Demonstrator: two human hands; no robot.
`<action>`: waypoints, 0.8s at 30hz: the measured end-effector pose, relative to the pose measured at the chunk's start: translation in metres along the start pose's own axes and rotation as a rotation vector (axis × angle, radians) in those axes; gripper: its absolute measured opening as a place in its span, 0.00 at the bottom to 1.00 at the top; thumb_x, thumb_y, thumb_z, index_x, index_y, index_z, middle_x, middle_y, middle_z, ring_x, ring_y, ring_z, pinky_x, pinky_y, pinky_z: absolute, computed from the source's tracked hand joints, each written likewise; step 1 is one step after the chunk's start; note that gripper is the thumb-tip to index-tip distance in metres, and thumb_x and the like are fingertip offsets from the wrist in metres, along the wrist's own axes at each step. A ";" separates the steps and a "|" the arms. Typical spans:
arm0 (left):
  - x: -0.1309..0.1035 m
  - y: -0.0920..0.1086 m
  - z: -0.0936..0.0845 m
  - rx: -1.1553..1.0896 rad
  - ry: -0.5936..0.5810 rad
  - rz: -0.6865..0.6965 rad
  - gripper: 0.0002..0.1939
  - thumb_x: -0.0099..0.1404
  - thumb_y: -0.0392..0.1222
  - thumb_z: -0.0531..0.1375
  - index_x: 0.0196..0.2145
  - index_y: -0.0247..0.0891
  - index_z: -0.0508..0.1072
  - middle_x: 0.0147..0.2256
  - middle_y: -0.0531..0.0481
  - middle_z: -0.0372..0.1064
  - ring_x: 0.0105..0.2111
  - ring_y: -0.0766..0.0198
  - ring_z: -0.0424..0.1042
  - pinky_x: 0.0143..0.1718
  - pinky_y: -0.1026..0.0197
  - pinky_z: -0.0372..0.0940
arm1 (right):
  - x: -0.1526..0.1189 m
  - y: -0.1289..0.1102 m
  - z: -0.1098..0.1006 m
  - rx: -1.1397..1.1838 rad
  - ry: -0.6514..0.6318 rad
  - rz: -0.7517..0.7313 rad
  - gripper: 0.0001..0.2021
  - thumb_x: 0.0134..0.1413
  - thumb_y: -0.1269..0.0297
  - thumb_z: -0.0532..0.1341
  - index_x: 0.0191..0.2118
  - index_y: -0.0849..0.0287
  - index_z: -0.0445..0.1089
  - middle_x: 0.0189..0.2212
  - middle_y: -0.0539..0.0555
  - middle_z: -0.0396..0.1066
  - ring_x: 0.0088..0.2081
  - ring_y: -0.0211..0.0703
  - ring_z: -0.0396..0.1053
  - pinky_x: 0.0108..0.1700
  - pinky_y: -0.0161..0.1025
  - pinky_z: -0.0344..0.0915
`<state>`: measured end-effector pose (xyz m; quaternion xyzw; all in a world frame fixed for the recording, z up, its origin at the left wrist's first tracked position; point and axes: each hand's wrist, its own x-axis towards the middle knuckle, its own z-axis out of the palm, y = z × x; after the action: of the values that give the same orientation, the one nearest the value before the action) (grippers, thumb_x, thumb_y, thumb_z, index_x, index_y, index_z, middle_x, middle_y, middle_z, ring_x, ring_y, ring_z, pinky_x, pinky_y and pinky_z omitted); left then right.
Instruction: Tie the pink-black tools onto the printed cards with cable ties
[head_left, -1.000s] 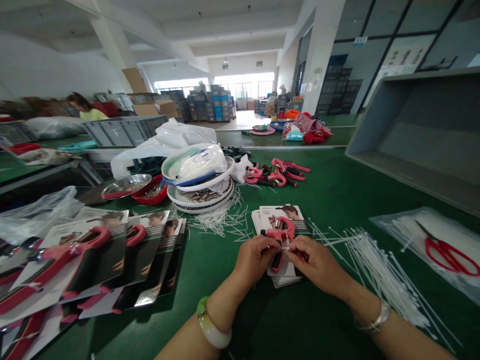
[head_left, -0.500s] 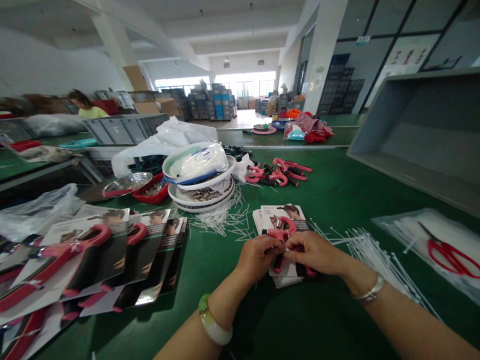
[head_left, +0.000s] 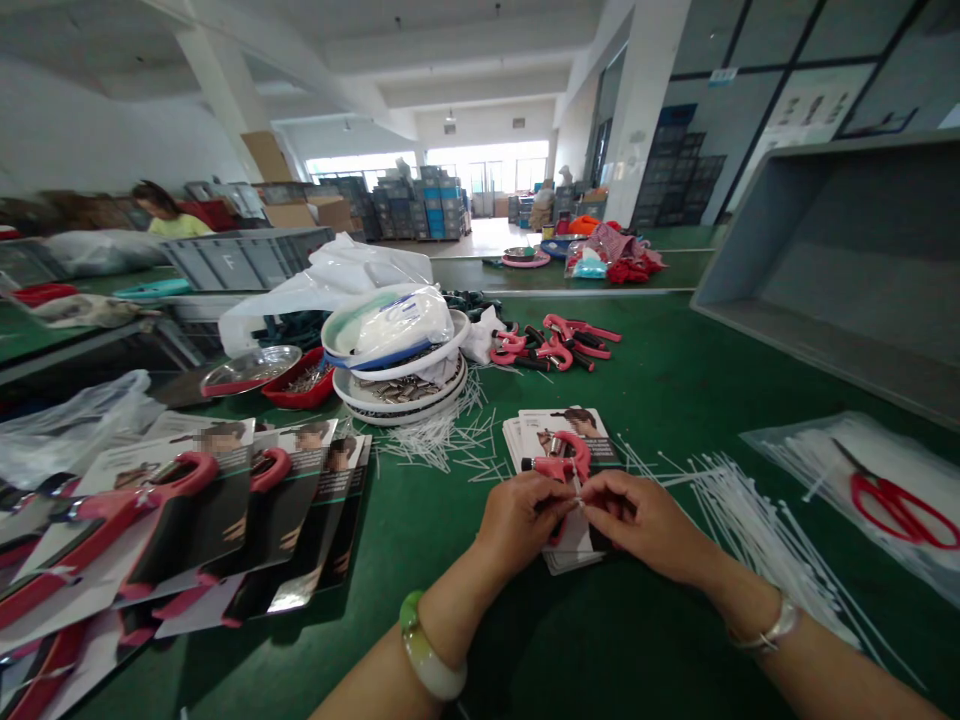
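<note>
At lower center, your left hand (head_left: pixel 523 515) and right hand (head_left: pixel 637 520) pinch a thin white zip tie (head_left: pixel 577 484) over a pink-and-black tool (head_left: pixel 556 467) lying on stacked printed cards (head_left: pixel 532 430). Loose zip ties (head_left: pixel 754 540) spread at lower right. Farther back, similar tools (head_left: pixel 559 352) lie near center; a person in yellow (head_left: pixel 180 228) appears upper left.

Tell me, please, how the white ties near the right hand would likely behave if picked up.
The ties look thin and slender, so each is probably light and fairly bendy. They lie loosely overlapping, so a grabbed handful may splay or slip apart.
</note>
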<state>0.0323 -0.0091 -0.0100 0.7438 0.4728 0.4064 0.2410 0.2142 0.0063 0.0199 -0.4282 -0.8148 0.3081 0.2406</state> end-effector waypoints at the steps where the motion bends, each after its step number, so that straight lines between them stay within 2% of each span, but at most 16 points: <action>1: 0.000 0.001 0.000 0.017 -0.013 -0.001 0.05 0.59 0.36 0.61 0.34 0.41 0.77 0.31 0.51 0.74 0.31 0.66 0.71 0.33 0.67 0.64 | -0.001 -0.001 -0.001 0.001 -0.004 -0.009 0.08 0.55 0.61 0.57 0.34 0.58 0.70 0.25 0.49 0.68 0.25 0.36 0.62 0.27 0.33 0.58; 6: -0.001 0.004 0.003 0.063 -0.044 0.012 0.07 0.59 0.35 0.60 0.33 0.42 0.77 0.30 0.51 0.73 0.32 0.65 0.70 0.35 0.65 0.64 | -0.001 -0.003 0.007 -0.052 0.108 -0.070 0.11 0.58 0.63 0.53 0.29 0.58 0.68 0.26 0.51 0.68 0.30 0.39 0.65 0.32 0.35 0.60; 10: -0.001 0.007 0.001 0.127 -0.022 -0.049 0.06 0.58 0.40 0.61 0.34 0.46 0.77 0.36 0.52 0.71 0.37 0.63 0.70 0.36 0.65 0.63 | -0.007 0.004 0.021 -0.158 0.284 -0.089 0.10 0.58 0.66 0.51 0.26 0.58 0.64 0.24 0.51 0.64 0.27 0.39 0.62 0.30 0.36 0.58; 14: -0.003 0.013 -0.003 0.191 -0.094 -0.104 0.07 0.56 0.42 0.61 0.35 0.49 0.76 0.41 0.53 0.68 0.38 0.62 0.70 0.36 0.63 0.64 | -0.019 0.009 0.027 -0.223 0.389 -0.111 0.09 0.58 0.67 0.51 0.26 0.58 0.62 0.24 0.52 0.63 0.27 0.40 0.61 0.29 0.37 0.58; 18: -0.008 0.018 -0.004 0.187 -0.103 -0.125 0.18 0.54 0.43 0.62 0.45 0.47 0.72 0.43 0.49 0.68 0.41 0.56 0.70 0.42 0.57 0.65 | -0.024 0.007 0.028 -0.178 0.430 -0.132 0.08 0.59 0.67 0.52 0.29 0.57 0.62 0.25 0.51 0.64 0.27 0.39 0.62 0.30 0.35 0.59; 21: -0.008 0.016 -0.004 0.169 -0.039 -0.217 0.15 0.56 0.40 0.59 0.43 0.43 0.71 0.41 0.47 0.68 0.36 0.58 0.70 0.38 0.58 0.66 | -0.018 0.005 0.030 -0.237 0.431 -0.233 0.07 0.59 0.68 0.51 0.30 0.58 0.62 0.27 0.53 0.64 0.31 0.40 0.63 0.33 0.37 0.61; 24: -0.005 0.012 -0.005 0.181 0.024 -0.289 0.15 0.56 0.39 0.59 0.43 0.42 0.71 0.42 0.46 0.65 0.33 0.61 0.70 0.34 0.61 0.66 | -0.011 0.005 0.032 -0.354 0.432 -0.224 0.08 0.58 0.69 0.51 0.29 0.58 0.61 0.26 0.54 0.64 0.30 0.42 0.63 0.33 0.38 0.60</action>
<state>0.0336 -0.0191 -0.0004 0.6820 0.6122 0.3321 0.2232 0.2011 -0.0104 -0.0073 -0.4265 -0.8279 0.0347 0.3625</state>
